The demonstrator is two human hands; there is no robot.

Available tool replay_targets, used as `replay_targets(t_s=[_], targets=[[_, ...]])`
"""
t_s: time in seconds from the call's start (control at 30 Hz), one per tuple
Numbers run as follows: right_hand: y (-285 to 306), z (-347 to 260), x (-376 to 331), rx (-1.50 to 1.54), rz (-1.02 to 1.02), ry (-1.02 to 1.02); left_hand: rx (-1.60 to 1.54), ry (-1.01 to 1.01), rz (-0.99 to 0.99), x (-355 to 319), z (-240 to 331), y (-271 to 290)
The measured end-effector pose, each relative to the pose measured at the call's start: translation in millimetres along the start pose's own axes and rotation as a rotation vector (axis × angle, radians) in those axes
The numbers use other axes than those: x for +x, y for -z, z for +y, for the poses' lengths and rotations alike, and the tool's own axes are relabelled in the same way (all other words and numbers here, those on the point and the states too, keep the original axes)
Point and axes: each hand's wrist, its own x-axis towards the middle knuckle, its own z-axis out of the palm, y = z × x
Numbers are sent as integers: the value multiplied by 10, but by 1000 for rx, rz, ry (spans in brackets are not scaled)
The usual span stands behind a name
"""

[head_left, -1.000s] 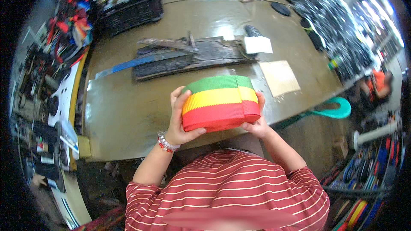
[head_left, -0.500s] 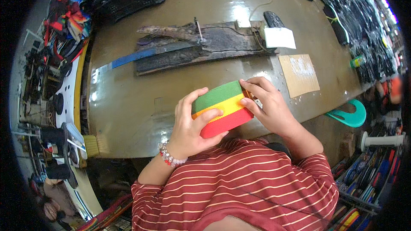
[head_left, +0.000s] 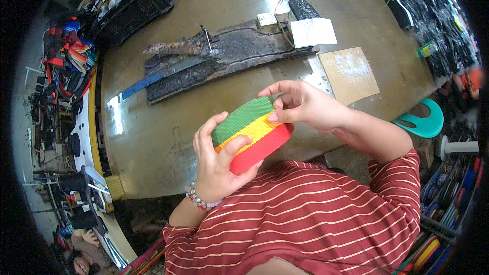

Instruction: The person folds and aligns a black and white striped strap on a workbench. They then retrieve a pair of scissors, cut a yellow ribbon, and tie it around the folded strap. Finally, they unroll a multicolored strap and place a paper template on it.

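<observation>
Between my hands, above the near side of the table, is a wide woven webbing strap (head_left: 254, 126) striped green, yellow and red. It is curved round into a bundle, with its textured face toward me. My left hand (head_left: 214, 160) is wrapped round its left end, the thumb lying across the yellow stripe and the fingers partly behind. At the right end my right hand (head_left: 300, 104) pinches the strap near its upper corner, thumb by the yellow stripe. The far side of the bundle is hidden.
A dark, worn wooden board (head_left: 234, 53) lies on the table (head_left: 147, 158), with a blue strip (head_left: 142, 85) and an upright metal pin. Beyond my right hand are cardboard (head_left: 351, 76) and white paper (head_left: 315, 32). A black crate (head_left: 135, 12) stands far left; a teal stool (head_left: 425, 118) is at right.
The strap bundle has tilted, its right end higher. My right hand has shifted its fingers along that end, the wrist swinging right. The whole view has turned slightly.
</observation>
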Motion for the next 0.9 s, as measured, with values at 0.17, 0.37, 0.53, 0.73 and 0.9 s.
replay_targets(t_s=[0.17,0.37,0.53,0.73,0.9], targets=[[11,60,-22,-60,44,157,-1,-9,5,46,23,-4],[9,85,-84,-65,91,204,-6,-7,0,48,14,-5],[15,-22,-172,-569,208,640,-10,-6,2,21,-6,-6],[-49,-33,-201,-1118,96,795,-19,-1,2,-2,-23,3],[-110,-60,-141,-1200,69,797,-31,7,-1,-17,-52,13]])
